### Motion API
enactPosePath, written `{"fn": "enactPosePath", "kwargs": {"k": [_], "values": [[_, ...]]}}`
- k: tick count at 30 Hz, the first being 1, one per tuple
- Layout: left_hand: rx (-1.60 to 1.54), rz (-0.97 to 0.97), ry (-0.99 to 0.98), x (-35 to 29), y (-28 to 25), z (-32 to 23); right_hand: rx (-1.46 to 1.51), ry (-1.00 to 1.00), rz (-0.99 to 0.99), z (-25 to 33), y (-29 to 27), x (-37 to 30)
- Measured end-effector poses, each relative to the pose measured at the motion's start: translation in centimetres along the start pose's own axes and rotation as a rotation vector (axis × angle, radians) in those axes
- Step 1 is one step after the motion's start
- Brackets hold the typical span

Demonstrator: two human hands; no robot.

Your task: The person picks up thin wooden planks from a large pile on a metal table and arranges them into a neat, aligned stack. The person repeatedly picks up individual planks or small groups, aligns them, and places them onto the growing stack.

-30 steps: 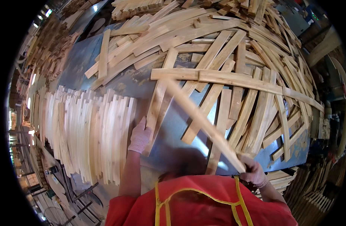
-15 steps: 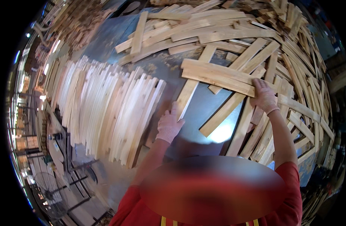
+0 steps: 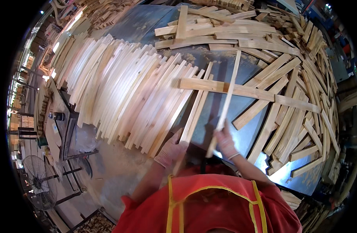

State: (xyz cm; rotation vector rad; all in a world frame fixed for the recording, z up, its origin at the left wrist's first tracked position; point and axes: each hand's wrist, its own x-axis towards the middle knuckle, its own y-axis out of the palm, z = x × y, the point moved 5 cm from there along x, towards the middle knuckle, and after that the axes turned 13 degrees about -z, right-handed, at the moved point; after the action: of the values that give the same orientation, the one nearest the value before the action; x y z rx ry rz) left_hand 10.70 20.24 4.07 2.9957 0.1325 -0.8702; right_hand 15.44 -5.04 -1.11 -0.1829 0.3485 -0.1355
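Clamping strips (image 3: pixel 228 95) in both hands (image 3: pixel 172 150) (image 3: pixel 226 142), bare tabletop (image 3: pixel 210 116) between, boards (image 3: pixel 266 132) crowding right edge

Gloved left grip (image 3: pixel 172 150) and right grip (image 3: pixel 226 143) are curled, bare forearms (image 3: pixel 149 178) angled forward.

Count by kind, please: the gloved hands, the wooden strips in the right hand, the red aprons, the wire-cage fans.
Left gloved hand, right gloved hand: 2
Wooden strip in the right hand: 1
Red apron: 1
Wire-cage fan: 1
Total: 5
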Motion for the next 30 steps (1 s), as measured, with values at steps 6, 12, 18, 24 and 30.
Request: {"fn": "enactPosePath", "kwargs": {"k": [6,12,18,24,30], "values": [[0.940,-0.226,0.313,2.4,0.1,-4.6,-0.775,-0.393,0.822,5.8,9.8,-2.7],[1.278,-0.351,0.559,4.5,3.3,-1.4,-1.242,-1.074,-0.291,15.2,-1.5,11.5],[1.439,-0.605,0.963,3.5,2.3,-3.3,-1.246,-0.548,0.158,15.8,-7.1,16.5],[1.528,-0.532,0.757,4.7,2.5,-3.5,-0.447,-0.042,-0.172,6.8,-15.6,15.7],[1.495,-0.477,0.690,6.0,1.5,-4.5,-0.402,-0.051,-0.145,2.8,-4.6,7.9]]}}
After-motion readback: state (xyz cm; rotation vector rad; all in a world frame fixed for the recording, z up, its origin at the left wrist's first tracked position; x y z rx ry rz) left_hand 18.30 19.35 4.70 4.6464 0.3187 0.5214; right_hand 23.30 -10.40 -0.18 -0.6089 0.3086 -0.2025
